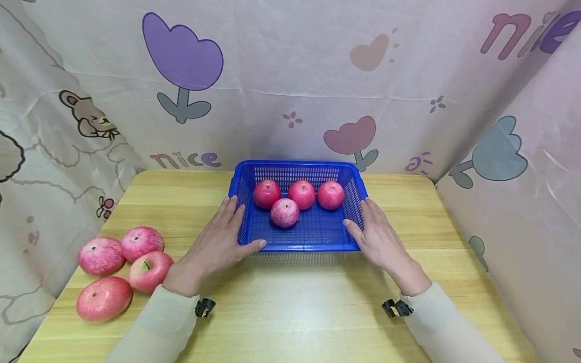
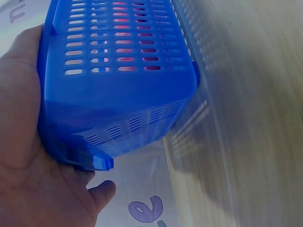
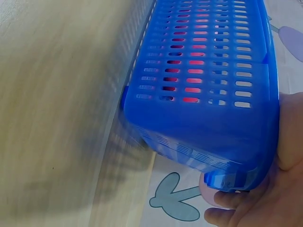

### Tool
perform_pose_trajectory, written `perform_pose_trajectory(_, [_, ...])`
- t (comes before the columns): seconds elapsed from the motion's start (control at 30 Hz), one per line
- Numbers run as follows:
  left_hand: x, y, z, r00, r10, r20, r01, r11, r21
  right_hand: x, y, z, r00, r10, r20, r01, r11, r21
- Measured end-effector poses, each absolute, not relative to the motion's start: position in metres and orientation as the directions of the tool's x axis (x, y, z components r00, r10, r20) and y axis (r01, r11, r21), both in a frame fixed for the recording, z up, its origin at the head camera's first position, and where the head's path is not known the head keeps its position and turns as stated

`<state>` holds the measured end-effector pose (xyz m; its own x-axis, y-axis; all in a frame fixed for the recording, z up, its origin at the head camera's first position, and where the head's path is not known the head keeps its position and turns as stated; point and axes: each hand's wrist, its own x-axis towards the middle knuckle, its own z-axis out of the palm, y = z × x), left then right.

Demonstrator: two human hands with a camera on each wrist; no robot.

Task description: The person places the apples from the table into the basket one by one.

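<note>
Flanking the basket [image 1: 313, 232] mid-frame, the left hand [image 1: 215, 244] rests at its left end and the right hand [image 1: 383, 244] at its right. Their fingers [image 1: 371, 210] look nearly straight, laid along the rim [image 1: 297, 248] rather than wrapped round it; how hard they press I cannot tell. Four apples [image 1: 302, 195] sit inside, mostly toward the basket's upper edge; four loose apples [image 1: 142, 244] lie on the worktop [image 1: 295, 307] at lower left, near the left sleeve [image 1: 156, 322].

Handling this well probably means even pressure from both ends and a level basket, since round fruit could roll on a tilt; keep the sleeve clear of the loose ones.

The cloth [image 1: 281, 60] reads "nice" left of the basket and again, partly folded, at upper right. No brand is legible.
</note>
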<state>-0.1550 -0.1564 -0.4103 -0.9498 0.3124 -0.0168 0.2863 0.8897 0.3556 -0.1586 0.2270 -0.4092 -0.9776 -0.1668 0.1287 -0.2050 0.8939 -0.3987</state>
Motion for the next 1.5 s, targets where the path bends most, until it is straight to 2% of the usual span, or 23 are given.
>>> perform_pose_trajectory(0.77, [-0.1526, -0.1542, -0.4124, -0.953, 0.303, -0.025, 0.273, 0.888, 0.37, -0.1585, 0.2291, -0.4119, -0.976, -0.211, 0.053, -0.217, 0.921, -0.323])
perform_pose_trajectory(1.5, [-0.1586, -0.1551, -0.4047, -0.943, 0.331, -0.032, 0.3, 0.889, 0.346, -0.1553, 0.2365, -0.4102, -0.969, -0.247, -0.025, -0.219, 0.897, -0.383])
